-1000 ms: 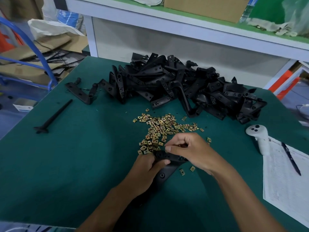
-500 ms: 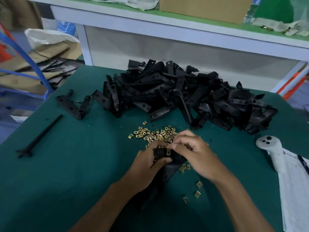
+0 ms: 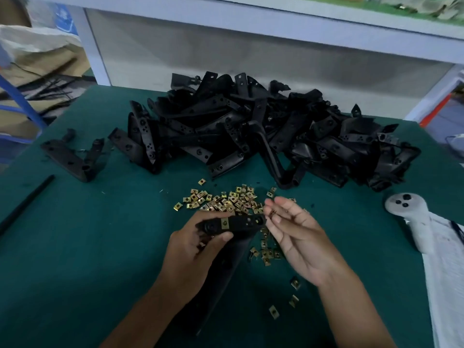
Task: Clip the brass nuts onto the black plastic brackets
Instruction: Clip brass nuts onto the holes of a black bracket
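A long black plastic bracket (image 3: pixel 233 226) is gripped by the left hand (image 3: pixel 193 249) above the green counter (image 3: pixel 88 247). One small brass nut (image 3: pixel 225 223) is clipped on. The right hand (image 3: pixel 296 237) is held loosely open, perhaps pinching something. The stiff, light bracket is best held mid-length.

Green-topped table (image 3: pixel 75 247) below a white shelf (image 3: pixel 251 23).

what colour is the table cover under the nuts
Dark teal green table cover, best seen in the head view.
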